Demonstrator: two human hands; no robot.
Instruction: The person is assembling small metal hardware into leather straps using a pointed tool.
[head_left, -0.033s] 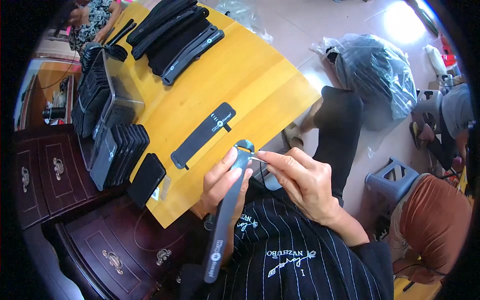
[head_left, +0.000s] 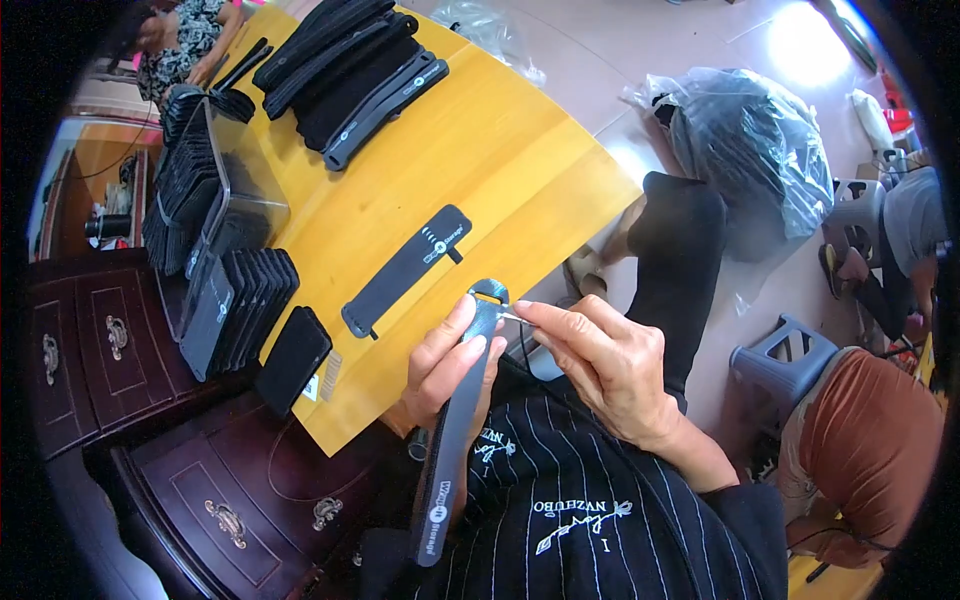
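My left hand is closed around a long dark grey storage strap, whose lower end hangs down before my striped top. At its upper end is a slotted loop, just beyond my fingertips. My right hand pinches a thin, shiny metal tool; its tip touches the strap's edge beside the slot. The kind of tool cannot be made out. On the table lies another dark strap, flat, with small black tabs sticking out along one side.
The yellow wooden table carries stacked black straps and a clear bin beside more straps. Dark drawers stand left. A plastic-wrapped bundle and a grey stool are on the floor. Other people sit nearby.
The strap's lower end has swung very slightly to the right. Both hands keep their hold, nearly unmoved.
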